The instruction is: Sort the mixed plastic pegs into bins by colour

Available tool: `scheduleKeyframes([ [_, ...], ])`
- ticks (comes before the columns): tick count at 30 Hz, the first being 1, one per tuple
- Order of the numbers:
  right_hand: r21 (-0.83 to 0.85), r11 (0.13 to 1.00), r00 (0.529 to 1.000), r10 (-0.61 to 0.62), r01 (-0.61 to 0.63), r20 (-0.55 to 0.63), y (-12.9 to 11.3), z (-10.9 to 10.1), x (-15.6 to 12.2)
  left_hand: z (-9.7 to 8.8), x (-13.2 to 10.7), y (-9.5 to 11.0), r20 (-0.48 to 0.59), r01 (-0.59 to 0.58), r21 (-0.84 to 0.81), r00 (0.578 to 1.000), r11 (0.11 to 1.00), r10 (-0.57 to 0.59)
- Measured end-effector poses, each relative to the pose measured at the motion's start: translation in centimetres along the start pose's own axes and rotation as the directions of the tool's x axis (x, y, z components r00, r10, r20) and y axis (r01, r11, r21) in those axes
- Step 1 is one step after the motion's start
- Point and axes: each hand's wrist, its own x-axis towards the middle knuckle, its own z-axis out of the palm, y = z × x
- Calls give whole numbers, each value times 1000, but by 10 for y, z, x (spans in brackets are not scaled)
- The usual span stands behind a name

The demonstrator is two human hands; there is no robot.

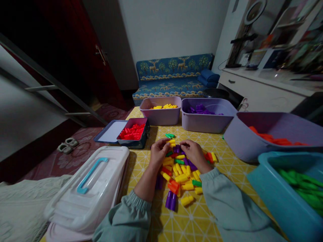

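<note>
A loose pile of plastic building pieces, yellow, purple, green, orange and red, lies on the table between my forearms. My left hand [159, 153] is at the far left side of the pile, thumb and fingers closed at the end of a yellow building piece [172, 142]. Across from it, my right hand [193, 153] has its fingertips pinched together beside a purple piece [177, 149]; what they hold, if anything, is hidden. A green piece [170, 135] lies just beyond the hands. Nearer to me are a double purple piece [171, 201] and an orange piece [173, 186].
Around the pile stand a tin of red pieces [145, 132], bins of yellow [161, 117], purple [204, 125] and orange pieces [244, 144], and a teal bin [282, 191] with green ones. A white lidded box [101, 191] is at left. Yellow patterned cloth [191, 222] covers the table.
</note>
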Motion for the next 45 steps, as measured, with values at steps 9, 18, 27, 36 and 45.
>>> scheduleKeyframes([
  [9, -27, 999, 1000, -24, 23, -12, 4, 2, 1, -1, -2, 7, -48, 16, -69, 999, 998, -19],
  [18, -128, 991, 999, -28, 24, -30, 4, 3, 3, 8, 70, 84, -108, 137, -459, 972, 878, -208],
  [27, -136, 990, 1000, -25, 24, 0, 3, 1, 1, 20, 158, 140, -83, 236, -493, 945, 837, -315],
  [36, -137, 990, 1000, -24, 23, -11, 1, 1, 1, 2, 68, 75, 99, 198, -82, 977, 977, -189],
  [45, -75, 995, 998, -64, 64, -2, 3, 2, -1, -34, -60, 73, 569, -410, 640, 821, 650, -42],
])
